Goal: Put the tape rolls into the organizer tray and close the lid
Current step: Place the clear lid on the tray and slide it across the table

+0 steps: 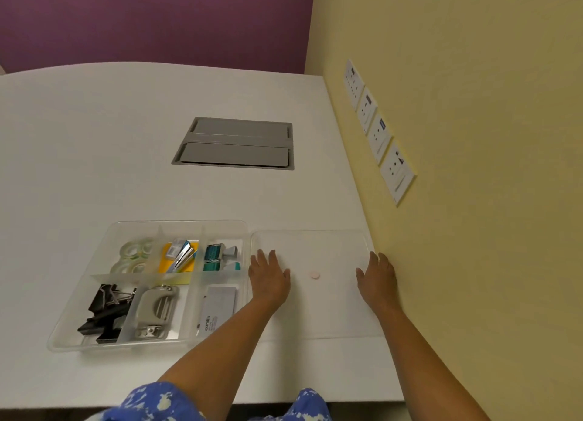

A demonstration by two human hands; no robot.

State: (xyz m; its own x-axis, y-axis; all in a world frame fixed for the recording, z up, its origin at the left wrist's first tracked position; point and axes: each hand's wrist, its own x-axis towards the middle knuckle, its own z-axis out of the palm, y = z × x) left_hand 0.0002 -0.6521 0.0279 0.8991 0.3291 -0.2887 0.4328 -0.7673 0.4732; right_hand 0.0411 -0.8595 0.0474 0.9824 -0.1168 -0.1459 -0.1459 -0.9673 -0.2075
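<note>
Just right of the organizer tray (148,283), the clear lid (310,313) lies flat on the table (94,143), with the left hand (269,278) and right hand (377,278) resting on its two side edges, fingers spread and clamped on nothing. Tape rolls (134,256) already sit in the tray's far-left compartment. Thin, light and probably slick, the lid looks best lifted by its opposite edges.

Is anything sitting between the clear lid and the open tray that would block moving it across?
Nothing visible does. The clear flat plastic lid lies on the white table right beside the clear compartmented organizer tray, left hand and right hand at its two sides. Nothing in the tray visibly rises above its rim.
</note>
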